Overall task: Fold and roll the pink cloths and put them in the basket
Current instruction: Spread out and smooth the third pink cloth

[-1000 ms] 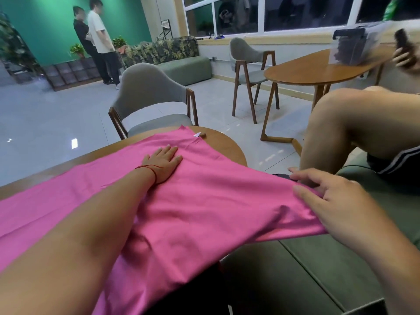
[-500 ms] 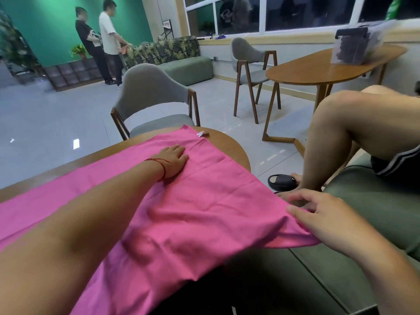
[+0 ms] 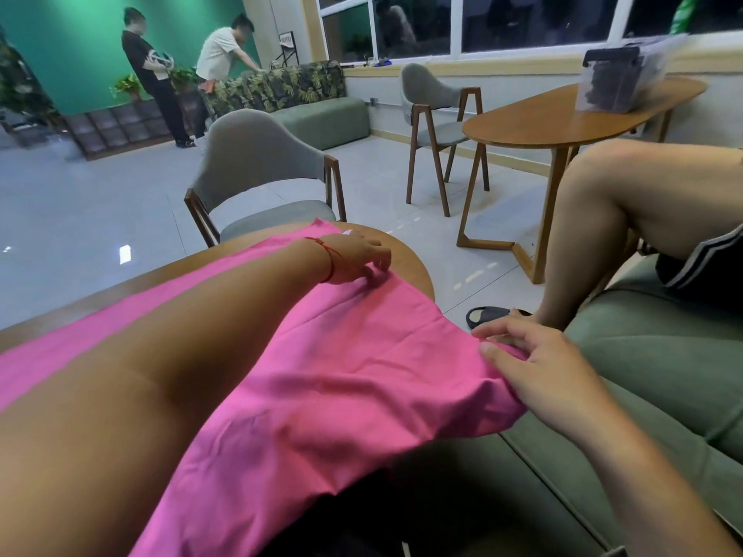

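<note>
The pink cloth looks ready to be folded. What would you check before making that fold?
1. Left hand on the far corner: ok, fingers pinching the pink cloth.
2. Right hand on the near edge: ok, gripping it.
3. Cloth smooth: not ok, creases near the right hand.
4. Cloth supported: not ok, the near part hangs off the table.
5. Basket within reach: cannot tell, none in view.

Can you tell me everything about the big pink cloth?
The pink cloth is a large, plain sheet of soft woven fabric, lightly wrinkled. It lies spread flat along the round wooden table and spills over the near edge, hanging down. It is not folded or rolled yet. The left hand presses and pinches its far corner, with the forearm lying across it. The right hand grips the edge that sticks out past the table, holding it up.
</note>
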A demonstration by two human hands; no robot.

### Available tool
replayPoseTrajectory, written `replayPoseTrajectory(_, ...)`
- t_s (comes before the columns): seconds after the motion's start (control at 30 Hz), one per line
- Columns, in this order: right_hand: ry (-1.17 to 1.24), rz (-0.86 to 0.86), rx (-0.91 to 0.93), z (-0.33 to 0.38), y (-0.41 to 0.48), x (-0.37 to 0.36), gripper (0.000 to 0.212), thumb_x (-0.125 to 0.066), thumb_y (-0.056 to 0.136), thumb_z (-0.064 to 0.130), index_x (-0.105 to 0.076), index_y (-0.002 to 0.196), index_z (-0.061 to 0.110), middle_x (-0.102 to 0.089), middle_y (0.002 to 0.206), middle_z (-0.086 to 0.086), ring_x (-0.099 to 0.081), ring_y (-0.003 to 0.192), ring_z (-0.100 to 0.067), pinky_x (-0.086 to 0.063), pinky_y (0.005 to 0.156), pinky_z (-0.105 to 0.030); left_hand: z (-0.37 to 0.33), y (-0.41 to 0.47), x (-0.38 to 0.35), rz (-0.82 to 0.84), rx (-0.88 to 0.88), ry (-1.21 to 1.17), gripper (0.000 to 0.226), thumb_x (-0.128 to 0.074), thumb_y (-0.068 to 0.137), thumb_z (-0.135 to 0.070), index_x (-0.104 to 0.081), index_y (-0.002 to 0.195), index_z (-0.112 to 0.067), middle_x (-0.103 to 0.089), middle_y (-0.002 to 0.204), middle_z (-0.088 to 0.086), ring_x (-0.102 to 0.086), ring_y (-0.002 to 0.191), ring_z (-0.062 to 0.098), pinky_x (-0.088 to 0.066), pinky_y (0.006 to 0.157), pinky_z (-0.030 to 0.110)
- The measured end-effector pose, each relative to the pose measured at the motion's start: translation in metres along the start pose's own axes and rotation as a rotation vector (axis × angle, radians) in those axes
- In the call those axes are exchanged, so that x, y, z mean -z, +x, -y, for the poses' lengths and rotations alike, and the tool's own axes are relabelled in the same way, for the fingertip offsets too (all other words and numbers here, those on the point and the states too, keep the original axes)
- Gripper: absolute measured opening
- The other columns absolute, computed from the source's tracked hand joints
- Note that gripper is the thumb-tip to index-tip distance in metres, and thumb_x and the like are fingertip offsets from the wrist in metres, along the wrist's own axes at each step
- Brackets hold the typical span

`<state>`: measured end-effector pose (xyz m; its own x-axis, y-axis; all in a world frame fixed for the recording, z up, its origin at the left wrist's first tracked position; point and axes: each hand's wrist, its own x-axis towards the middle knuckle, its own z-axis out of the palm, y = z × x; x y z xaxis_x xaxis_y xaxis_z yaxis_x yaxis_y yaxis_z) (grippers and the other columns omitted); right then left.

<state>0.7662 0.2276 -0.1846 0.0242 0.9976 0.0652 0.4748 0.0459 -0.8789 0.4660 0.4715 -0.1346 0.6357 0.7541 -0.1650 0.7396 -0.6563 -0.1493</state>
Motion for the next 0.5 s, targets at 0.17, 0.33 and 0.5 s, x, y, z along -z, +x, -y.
replayPoseTrajectory(0.17, 0.089, -0.018, 0.012, 0.004, -0.004, -0.006, 0.020, -0.074, 0.097, 0.028, -0.076, 0.106, 0.046, -0.079, 0.099, 0.017, -0.074, 0.097, -0.005, -0.059, 0.097, -0.048, -0.005, 0.010, 0.016, 0.045, -0.041, 0.169, 0.005, -0.060, 0.101, -0.042, -0.055, 0.100, -0.044, -0.052, 0.103, -0.015, -0.053, 0.105, 0.019, -0.051, 0.091, 0.039)
replayPoseTrajectory(0.33, 0.227, -0.113, 0.071, 0.006, -0.007, -0.007, 0.021, -0.070, 0.101, 0.022, -0.078, 0.106, 0.042, -0.078, 0.104, 0.017, -0.071, 0.104, -0.002, -0.057, 0.097, -0.042, -0.008, 0.006, 0.022, -0.032, -0.003, 0.064, 0.006, -0.062, 0.097, -0.035, -0.057, 0.095, -0.038, -0.058, 0.096, -0.015, -0.060, 0.091, 0.019, -0.054, 0.080, 0.036)
replayPoseTrajectory(0.5, 0.103, -0.308, 0.004, -0.003, -0.010, -0.006, 0.029, -0.060, 0.105, 0.021, -0.076, 0.099, 0.044, -0.073, 0.106, 0.021, -0.068, 0.100, -0.008, -0.057, 0.088, -0.039, -0.025, 0.003, -0.028, -0.314, 0.299, -0.126, 0.008, -0.052, 0.092, -0.014, -0.054, 0.099, -0.018, -0.062, 0.100, 0.014, -0.060, 0.081, 0.027, -0.049, 0.066, 0.040)
